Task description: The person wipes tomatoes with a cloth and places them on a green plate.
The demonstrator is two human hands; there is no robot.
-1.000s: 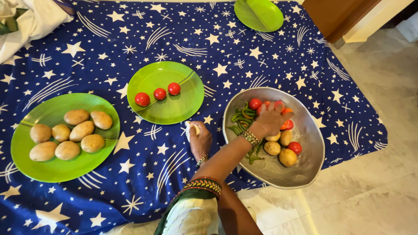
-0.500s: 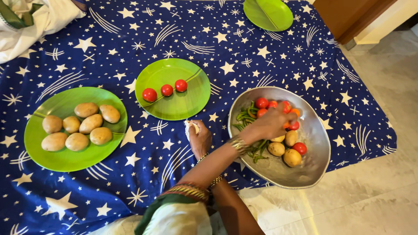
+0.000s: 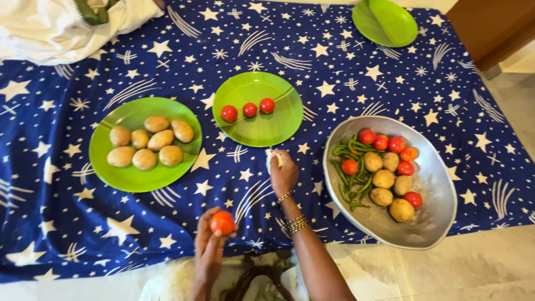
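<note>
Dark blue cloth [image 3: 345, 67] printed with white stars covers most of what we see, with pale tiled floor [image 3: 473, 267] along its near edge.

Our left hand [image 3: 207, 256] pinches a red tomato [image 3: 222, 222] between thumb and fingertips. It is raised over the cloth's near edge, well to the left of the oval metal bowl [image 3: 440, 223] and nearer to us than it. Our right hand [image 3: 283, 174] rests on the cloth just left of the bowl. Its fingers are curled shut around a small white object [image 3: 273, 159], which we cannot identify. Gold bangles [image 3: 295, 224] sit on that wrist.

The bowl holds more tomatoes [image 3: 390, 146] along its far side, potatoes [image 3: 384, 179] in the middle, and green beans or chillies [image 3: 356, 178] towards its left wall.

Just left of the bowl and a little farther from us lies a small green plate [image 3: 267, 128], close to our right hand's knuckles. It carries a row of three tomatoes [image 3: 248, 109]. Farther left of the bowl is a large green plate [image 3: 134, 178] with a cluster of brown potatoes [image 3: 147, 146].

Well beyond the bowl, at the cloth's far edge, sits a third green plate [image 3: 384, 22]. Far to the left of it, in the corner, lies bunched white fabric [image 3: 50, 33].
</note>
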